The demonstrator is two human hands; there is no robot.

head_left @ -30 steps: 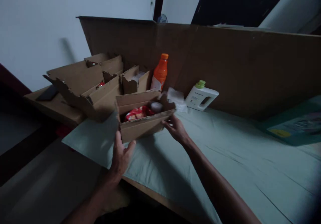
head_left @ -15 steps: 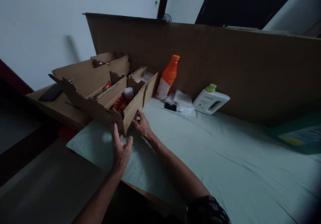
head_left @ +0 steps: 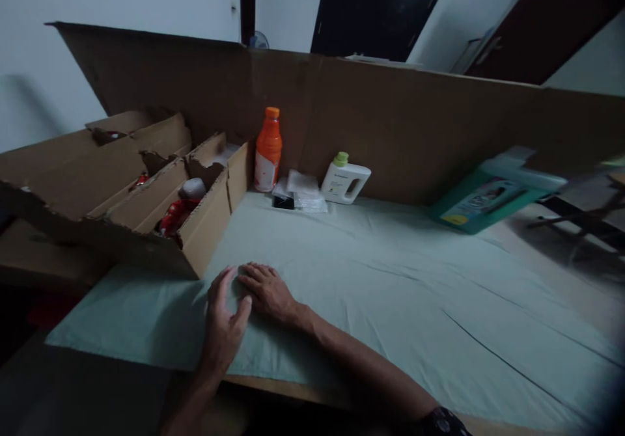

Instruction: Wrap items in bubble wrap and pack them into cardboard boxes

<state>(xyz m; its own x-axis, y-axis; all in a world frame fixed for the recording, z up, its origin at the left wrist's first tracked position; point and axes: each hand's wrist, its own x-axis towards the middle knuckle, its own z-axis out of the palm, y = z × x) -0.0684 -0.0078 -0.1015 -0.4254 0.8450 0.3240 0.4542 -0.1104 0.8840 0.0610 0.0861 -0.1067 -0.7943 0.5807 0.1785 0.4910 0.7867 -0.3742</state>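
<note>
My right hand (head_left: 268, 293) lies palm down on the pale green cloth (head_left: 390, 273), fingers stretched out, holding nothing. Close to its left, my left hand (head_left: 223, 322) has its thumb and fingers apart and nothing between them. Both hands are just in front of the near corner of a divided cardboard box (head_left: 208, 231), with a small gap between box and fingers. Inside the box's front compartment are a red package (head_left: 176, 216) and a whitish rounded item (head_left: 193, 189), partly hidden by the walls.
An orange bottle (head_left: 268, 153), clear plastic packets (head_left: 307, 195) with a black piece (head_left: 283, 202), and a white jug with green cap (head_left: 342, 181) line the tall cardboard panel (head_left: 390, 123). A large green container (head_left: 488, 195) stands at the right.
My hands have come away from the box's corner. The right hand now rests flat on the cloth. The view has turned right, bringing the green container more fully into sight.
</note>
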